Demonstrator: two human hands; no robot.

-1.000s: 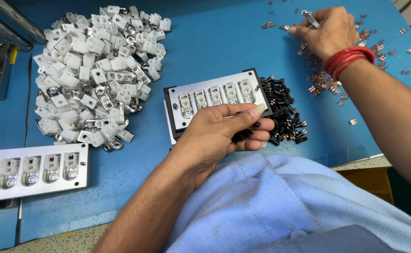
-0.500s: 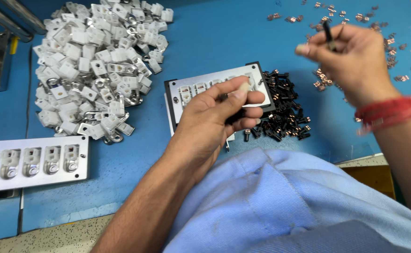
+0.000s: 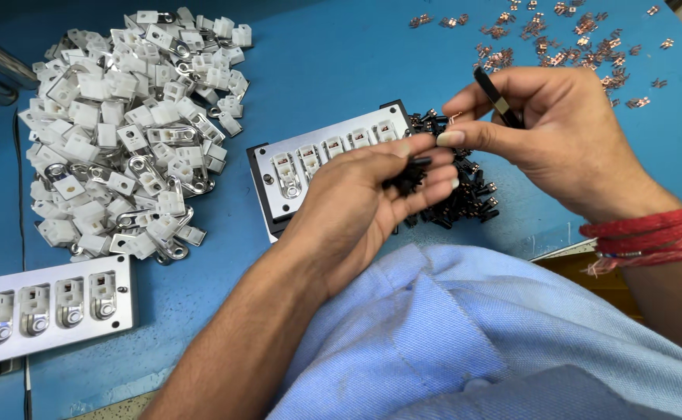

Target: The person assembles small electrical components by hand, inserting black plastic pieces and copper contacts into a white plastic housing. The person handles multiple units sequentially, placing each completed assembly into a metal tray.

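My left hand (image 3: 360, 206) hovers over a metal fixture plate (image 3: 321, 159) with white plastic housings seated in its slots, and it grips a bunch of small black parts (image 3: 407, 177) between thumb and fingers. Close to the right of it, my right hand (image 3: 547, 132) pinches black tweezers (image 3: 496, 97) whose tip carries a tiny copper clip (image 3: 455, 118). The two hands almost touch above a heap of black parts (image 3: 469, 198) beside the plate.
A large pile of white plastic housings with metal clips (image 3: 127, 128) covers the left of the blue table (image 3: 333, 62). A second filled fixture plate (image 3: 45, 311) lies at the near left. Loose copper clips (image 3: 566, 43) are scattered at the far right.
My right hand came back from the copper clips at the far right toward my left hand, tweezers in it. My left hand lifted off the plate with black parts.
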